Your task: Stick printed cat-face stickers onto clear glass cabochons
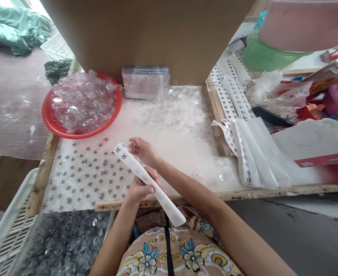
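Note:
My left hand [144,186] grips a long white strip [148,180], thumb on top, held diagonally over the table's front edge. Two small black prints show at the strip's upper end. Beside that end is my right hand [143,149], its fingers somewhat curled and partly behind the strip; what they hold, if anything, is too small to make out. Clear round pieces with dark animal-like prints [85,172] cover the table at the left. Plain clear discs [180,111] lie scattered toward the back.
A red basin [82,135] heaped with clear pieces stands at the back left. Behind the table rises a cardboard panel [146,34], with a clear plastic box [146,83] before it. Printed strips [243,153] and a dark phone [272,116] lie right of a wooden ledge [215,115].

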{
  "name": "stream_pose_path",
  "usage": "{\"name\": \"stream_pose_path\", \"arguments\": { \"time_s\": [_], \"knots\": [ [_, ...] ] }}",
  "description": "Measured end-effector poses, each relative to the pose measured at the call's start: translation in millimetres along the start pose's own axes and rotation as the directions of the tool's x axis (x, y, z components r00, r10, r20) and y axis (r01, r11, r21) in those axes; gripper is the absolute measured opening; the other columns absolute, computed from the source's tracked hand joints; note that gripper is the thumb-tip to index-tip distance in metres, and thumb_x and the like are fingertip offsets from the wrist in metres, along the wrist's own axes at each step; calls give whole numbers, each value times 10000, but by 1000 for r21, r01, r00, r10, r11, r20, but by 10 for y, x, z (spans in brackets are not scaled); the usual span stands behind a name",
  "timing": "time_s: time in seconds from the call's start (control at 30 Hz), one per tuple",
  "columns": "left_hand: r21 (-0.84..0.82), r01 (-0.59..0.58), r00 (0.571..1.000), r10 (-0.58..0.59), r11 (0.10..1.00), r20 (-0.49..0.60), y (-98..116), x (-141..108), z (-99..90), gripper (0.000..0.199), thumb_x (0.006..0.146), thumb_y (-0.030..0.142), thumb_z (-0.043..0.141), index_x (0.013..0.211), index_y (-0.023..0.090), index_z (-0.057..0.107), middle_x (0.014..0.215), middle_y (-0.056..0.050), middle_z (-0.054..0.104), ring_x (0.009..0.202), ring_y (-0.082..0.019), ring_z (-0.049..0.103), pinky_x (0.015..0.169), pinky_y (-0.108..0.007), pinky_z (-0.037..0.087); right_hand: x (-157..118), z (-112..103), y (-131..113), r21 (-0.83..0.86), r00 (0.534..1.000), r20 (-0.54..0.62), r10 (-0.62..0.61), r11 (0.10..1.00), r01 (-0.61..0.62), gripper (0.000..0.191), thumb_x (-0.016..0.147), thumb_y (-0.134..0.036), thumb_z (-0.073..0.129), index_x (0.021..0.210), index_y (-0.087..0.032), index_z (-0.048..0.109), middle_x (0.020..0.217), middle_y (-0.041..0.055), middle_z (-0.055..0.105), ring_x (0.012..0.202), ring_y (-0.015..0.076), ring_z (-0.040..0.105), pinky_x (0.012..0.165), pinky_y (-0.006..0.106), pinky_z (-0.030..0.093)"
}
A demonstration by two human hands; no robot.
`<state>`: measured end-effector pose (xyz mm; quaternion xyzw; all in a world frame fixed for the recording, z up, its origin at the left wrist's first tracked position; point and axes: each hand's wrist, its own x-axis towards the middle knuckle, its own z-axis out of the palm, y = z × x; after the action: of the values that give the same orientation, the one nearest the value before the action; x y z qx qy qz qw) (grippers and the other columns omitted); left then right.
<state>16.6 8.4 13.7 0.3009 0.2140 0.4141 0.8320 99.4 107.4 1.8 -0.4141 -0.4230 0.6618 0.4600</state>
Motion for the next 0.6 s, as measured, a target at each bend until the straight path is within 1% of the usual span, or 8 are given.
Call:
{"name": "stream_pose_path", "arguments": {
  "time_s": [0.07,0.13,0.2,0.27,0.3,0.43,0.53,0.6],
  "knots": [
    [22,23,997,-22,999,-73,15,11,16,424,561,353,880,829,188,596,693,24,580,555,-175,664,514,-276,554,94,-100,26,221,996,-47,72,973,-60,350,863,-531,495,971,-209,577,756,-8,600,651,109,551,685,265,514],
    [45,48,991,-42,998,-124,25,16,23,459,522,381,892,807,182,593,688,16,584,557,-166,639,526,-291,556,131,-166,61,447,986,-33,165,885,-133,309,796,-483,594,950,-216,587,741,-16,592,613,105,527,657,252,502],
    [56,63,989,-55,996,-139,27,14,22,469,501,383,897,797,181,594,689,10,593,569,-173,634,537,-305,559,122,-194,100,523,981,23,192,834,-176,302,752,-447,655,936,-212,609,739,-19,593,604,102,520,628,241,489],
    [59,65,989,-57,996,-137,21,10,23,461,507,378,894,808,185,602,698,8,605,581,-186,644,550,-321,561,101,-206,130,493,983,43,180,852,-178,294,736,-424,680,927,-206,624,748,-17,597,607,100,520,613,233,479],
    [64,60,989,-50,996,-139,15,8,26,453,514,373,892,814,186,608,708,4,612,590,-193,650,558,-328,559,98,-214,139,469,984,24,174,867,-165,286,734,-419,682,918,-207,625,746,-17,594,602,99,516,606,232,475],
    [113,73,977,-48,991,-206,-19,14,47,423,555,337,882,863,177,641,732,-20,647,652,-213,662,653,-368,556,127,-312,149,381,981,-131,141,921,-81,289,777,-494,606,892,-229,591,720,-13,569,599,121,523,634,268,497],
    [136,46,970,-12,990,-241,-32,7,53,405,550,301,886,851,158,655,747,-37,659,685,-196,637,673,-351,546,59,-449,135,250,973,-223,57,968,1,330,833,-548,510,914,-233,564,750,11,587,684,150,589,755,330,529],
    [109,23,967,5,994,-254,-17,-24,37,412,546,308,887,849,160,650,744,-32,651,690,-192,632,672,-348,547,-98,-568,110,58,979,-200,-49,996,62,363,886,-557,438,971,-227,563,869,50,633,849,179,635,872,380,516]
  ]
}}
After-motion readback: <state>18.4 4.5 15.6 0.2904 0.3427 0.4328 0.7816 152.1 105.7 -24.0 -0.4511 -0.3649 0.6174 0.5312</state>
